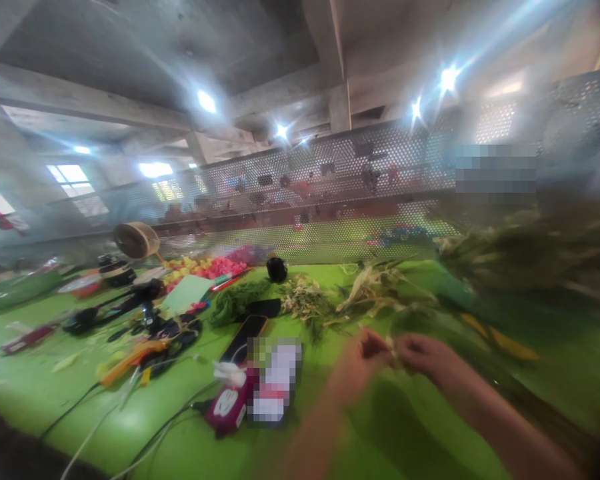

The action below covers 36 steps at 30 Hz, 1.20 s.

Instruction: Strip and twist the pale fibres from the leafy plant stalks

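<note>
Low over the green table (380, 440), my left hand (363, 363) and my right hand (425, 355) meet almost fingertip to fingertip. Both are closed in a pinch. A small pale piece (393, 351) shows between them, too blurred to name. Just beyond the hands lie pale, leafy artificial sprigs (373, 290). A bunch of small cream-and-green flower stems (305, 300) sits to their left. Nearer my left hand is a phone (277, 380) with a lit, pixelated screen.
A maroon box with a white pattern (227, 403), cables and a dark phone (245, 337) lie left. Further left is an orange glue gun (135, 360). Pink and yellow petals (215, 268) are heaped behind. A perforated metal screen (325, 227) borders the back; a large foliage bundle (520, 253) stands right.
</note>
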### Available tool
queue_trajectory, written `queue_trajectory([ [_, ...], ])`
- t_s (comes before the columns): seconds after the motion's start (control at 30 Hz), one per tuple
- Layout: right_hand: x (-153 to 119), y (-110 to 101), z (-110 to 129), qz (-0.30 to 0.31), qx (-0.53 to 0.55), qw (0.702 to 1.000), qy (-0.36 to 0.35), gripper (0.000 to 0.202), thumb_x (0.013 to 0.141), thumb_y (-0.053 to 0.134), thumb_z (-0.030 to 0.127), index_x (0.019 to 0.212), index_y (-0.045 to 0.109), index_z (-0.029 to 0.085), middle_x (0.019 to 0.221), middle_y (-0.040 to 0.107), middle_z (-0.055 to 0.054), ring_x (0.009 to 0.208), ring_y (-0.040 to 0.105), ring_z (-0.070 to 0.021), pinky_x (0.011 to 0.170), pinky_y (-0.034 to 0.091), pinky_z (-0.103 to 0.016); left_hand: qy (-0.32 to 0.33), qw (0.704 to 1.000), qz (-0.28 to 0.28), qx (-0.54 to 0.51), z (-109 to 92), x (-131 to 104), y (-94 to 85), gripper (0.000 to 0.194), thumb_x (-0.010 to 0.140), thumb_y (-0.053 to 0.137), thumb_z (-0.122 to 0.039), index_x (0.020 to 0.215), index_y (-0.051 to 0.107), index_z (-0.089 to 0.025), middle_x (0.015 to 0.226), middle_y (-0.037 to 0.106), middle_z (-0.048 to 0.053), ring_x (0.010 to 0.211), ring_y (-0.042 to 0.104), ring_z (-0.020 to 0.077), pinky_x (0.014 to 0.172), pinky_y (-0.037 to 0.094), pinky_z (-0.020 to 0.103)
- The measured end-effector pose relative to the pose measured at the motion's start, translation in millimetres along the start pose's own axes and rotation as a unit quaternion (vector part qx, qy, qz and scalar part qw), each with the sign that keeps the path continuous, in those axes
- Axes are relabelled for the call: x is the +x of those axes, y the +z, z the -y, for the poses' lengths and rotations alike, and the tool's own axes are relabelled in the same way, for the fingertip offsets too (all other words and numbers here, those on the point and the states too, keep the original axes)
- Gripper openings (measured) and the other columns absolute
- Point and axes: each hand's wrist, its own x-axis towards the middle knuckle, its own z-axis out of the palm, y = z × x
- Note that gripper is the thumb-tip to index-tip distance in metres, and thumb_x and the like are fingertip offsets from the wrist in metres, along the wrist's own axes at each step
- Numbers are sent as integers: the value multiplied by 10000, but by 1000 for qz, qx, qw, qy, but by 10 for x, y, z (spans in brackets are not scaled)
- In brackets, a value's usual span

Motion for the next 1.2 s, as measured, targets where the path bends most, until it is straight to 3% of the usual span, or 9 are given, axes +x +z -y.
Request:
queue_trajectory([
  [0.2, 10, -4, -29, 8, -15, 1000, -8, 244, 766, 620, 424, 711, 598, 187, 678, 570, 9, 637, 473, -128, 608, 365, -247, -3, 1000, 4, 4, -2, 9, -11, 393, 591, 815, -406, 782, 593, -143, 725, 621, 15, 703, 571, 134, 724, 414, 273],
  [0.6, 108, 30, -203, -66, -74, 994, -40, 163, 748, 582, 369, 716, 591, 209, 642, 591, 23, 623, 523, -137, 569, 365, -248, 0, 1000, 5, 23, 26, 15, -37, 392, 598, 811, -406, 802, 604, -144, 763, 608, 21, 733, 553, 133, 734, 420, 271],
  [0.8, 109, 69, -199, -96, -103, 990, -15, 162, 753, 551, 375, 736, 582, 216, 663, 625, 9, 641, 566, -158, 576, 399, -262, 2, 999, -2, 51, 43, 6, -35, 402, 605, 804, -416, 823, 594, -152, 784, 608, 23, 754, 555, 140, 740, 420, 274],
  [1.2, 73, 2, -149, -98, -201, 968, -111, 160, 770, 607, 376, 728, 652, 229, 752, 647, -7, 714, 593, -177, 640, 423, -266, -7, 1000, -3, 26, 135, 66, -87, 346, 643, 784, -361, 823, 580, -147, 786, 602, 19, 768, 554, 136, 770, 416, 284],
])
